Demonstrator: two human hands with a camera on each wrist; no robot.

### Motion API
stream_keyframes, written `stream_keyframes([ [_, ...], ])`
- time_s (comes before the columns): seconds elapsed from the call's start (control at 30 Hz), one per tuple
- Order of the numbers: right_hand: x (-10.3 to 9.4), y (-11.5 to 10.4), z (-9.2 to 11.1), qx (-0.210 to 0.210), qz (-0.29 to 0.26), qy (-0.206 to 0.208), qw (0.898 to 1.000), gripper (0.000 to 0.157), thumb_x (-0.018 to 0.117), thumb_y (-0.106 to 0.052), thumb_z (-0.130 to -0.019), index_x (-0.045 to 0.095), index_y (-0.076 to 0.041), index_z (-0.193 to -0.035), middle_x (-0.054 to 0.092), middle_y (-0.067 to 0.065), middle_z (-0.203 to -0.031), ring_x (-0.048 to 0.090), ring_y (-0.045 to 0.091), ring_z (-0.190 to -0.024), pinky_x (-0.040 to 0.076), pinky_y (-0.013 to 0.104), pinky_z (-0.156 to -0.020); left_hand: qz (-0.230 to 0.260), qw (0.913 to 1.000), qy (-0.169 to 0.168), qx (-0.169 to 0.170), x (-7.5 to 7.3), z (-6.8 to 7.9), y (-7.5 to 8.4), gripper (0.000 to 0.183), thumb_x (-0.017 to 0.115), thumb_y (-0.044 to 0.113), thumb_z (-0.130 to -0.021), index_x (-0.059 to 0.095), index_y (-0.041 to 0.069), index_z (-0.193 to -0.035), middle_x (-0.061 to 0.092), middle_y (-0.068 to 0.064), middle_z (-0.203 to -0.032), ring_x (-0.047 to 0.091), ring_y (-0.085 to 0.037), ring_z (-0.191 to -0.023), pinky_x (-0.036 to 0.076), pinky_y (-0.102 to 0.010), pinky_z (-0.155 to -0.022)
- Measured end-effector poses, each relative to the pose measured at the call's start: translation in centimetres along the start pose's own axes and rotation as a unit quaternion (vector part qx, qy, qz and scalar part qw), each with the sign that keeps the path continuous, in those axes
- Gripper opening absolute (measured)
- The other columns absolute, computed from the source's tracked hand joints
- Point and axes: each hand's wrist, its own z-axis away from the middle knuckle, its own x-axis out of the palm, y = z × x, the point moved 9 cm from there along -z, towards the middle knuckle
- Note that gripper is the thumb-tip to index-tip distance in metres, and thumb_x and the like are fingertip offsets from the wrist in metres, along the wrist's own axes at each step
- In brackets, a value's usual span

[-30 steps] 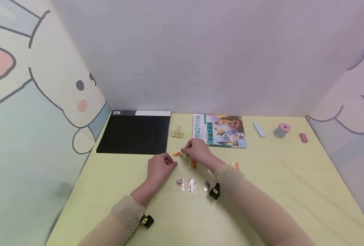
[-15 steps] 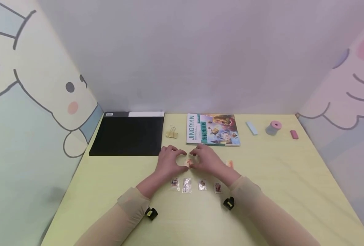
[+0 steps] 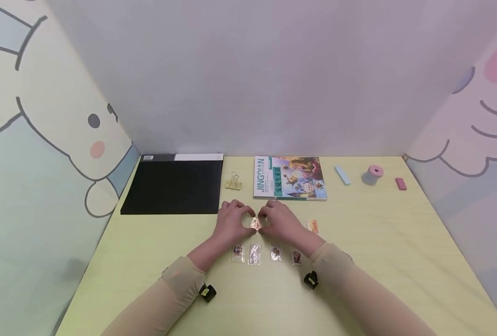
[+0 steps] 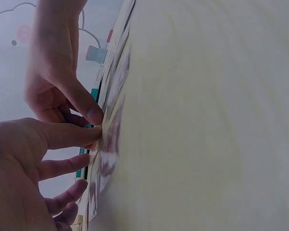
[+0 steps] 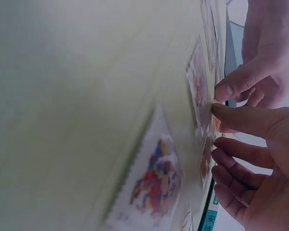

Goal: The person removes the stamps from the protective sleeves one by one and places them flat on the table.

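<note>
In the head view a small stamp (image 3: pixel 254 223) in a clear sleeve, with an orange picture, lies between my two hands in front of the book. My left hand (image 3: pixel 231 223) holds its left side, thumb at the near corner and fingers at the far one. On its right side my right hand (image 3: pixel 281 223) mirrors that grip. Both wrist views show the thumbs and fingertips meeting low at the tabletop. Below the hands lies a row of sleeved stamps, including one (image 3: pixel 238 252) at the left and a silvery one (image 3: pixel 254 255). My fingers partly hide the held stamp.
Another orange stamp (image 3: pixel 313 226) lies right of my right hand. Behind are a black board (image 3: pixel 173 186), a gold binder clip (image 3: pixel 233 182) and a picture book (image 3: pixel 290 178). Farther right are a blue strip (image 3: pixel 342 175), a pink-topped roll (image 3: pixel 372 175) and a pink eraser-like block (image 3: pixel 401 184).
A second ago my hands were apart, the right reaching to an orange stamp near the book. They have since come together around one stamp; over the last half second they barely move.
</note>
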Motion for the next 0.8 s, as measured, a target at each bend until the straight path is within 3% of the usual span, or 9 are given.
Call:
stream_keyframes([
  [0.17,-0.2,-0.1,-0.3,-0.003,-0.045,0.005,0.999,0.025,0.076,-0.025,-0.075,0.065,-0.015,-0.095,0.059,-0.002,-0.091,0.052,0.014,-0.085,0.044,0.032,-0.081,0.019,0.9998,-0.006,0.000,0.0,-0.1,0.3,0.040,0.086,0.032,-0.061,0.063,0.027,-0.094,0.055,0.005,-0.096,0.038,-0.020,-0.092,0.031,-0.036,-0.082],
  [0.27,-0.2,0.2,-0.5,0.005,-0.093,0.008,0.996,0.010,0.071,-0.019,-0.080,0.063,-0.018,-0.087,0.059,-0.006,-0.083,0.053,0.010,-0.078,0.045,0.029,-0.074,0.034,0.9994,-0.007,0.002,-0.1,0.0,0.6,0.039,0.086,0.027,-0.062,0.061,0.026,-0.092,0.059,0.007,-0.091,0.037,-0.019,-0.089,0.029,-0.034,-0.079],
  [0.43,-0.1,1.1,-0.1,0.042,-0.199,-0.006,0.979,0.006,0.068,-0.023,-0.084,0.062,-0.024,-0.083,0.060,-0.010,-0.077,0.055,0.010,-0.070,0.046,0.028,-0.064,0.102,0.9947,0.007,-0.010,-0.5,0.4,0.5,0.033,0.080,0.018,-0.067,0.058,0.026,-0.091,0.063,0.012,-0.083,0.039,-0.016,-0.085,0.031,-0.032,-0.074],
  [0.5,-0.3,1.4,0.3,0.058,-0.258,-0.011,0.964,0.005,0.067,-0.025,-0.086,0.063,-0.024,-0.084,0.062,-0.007,-0.080,0.057,0.014,-0.071,0.048,0.031,-0.063,0.146,0.9890,0.015,-0.018,-0.7,0.6,0.1,0.029,0.077,0.018,-0.072,0.058,0.026,-0.093,0.063,0.013,-0.082,0.042,-0.017,-0.085,0.033,-0.031,-0.073],
  [0.6,-0.7,1.8,0.8,0.071,-0.350,-0.015,0.934,0.004,0.065,-0.026,-0.088,0.064,-0.021,-0.088,0.065,-0.003,-0.086,0.059,0.022,-0.074,0.048,0.035,-0.063,0.219,0.9752,0.016,-0.029,-0.9,0.9,-0.4,0.020,0.073,0.023,-0.079,0.061,0.026,-0.094,0.064,0.013,-0.081,0.047,-0.018,-0.087,0.035,-0.033,-0.074],
  [0.8,-0.9,1.7,1.6,0.055,-0.486,-0.048,0.871,0.021,0.060,-0.028,-0.091,0.063,-0.008,-0.097,0.063,0.016,-0.089,0.055,0.038,-0.077,0.046,0.044,-0.069,0.321,0.9464,-0.024,-0.029,-0.9,1.4,-0.4,0.007,0.069,0.029,-0.084,0.069,0.026,-0.090,0.064,0.008,-0.082,0.053,-0.015,-0.087,0.037,-0.037,-0.078],
])
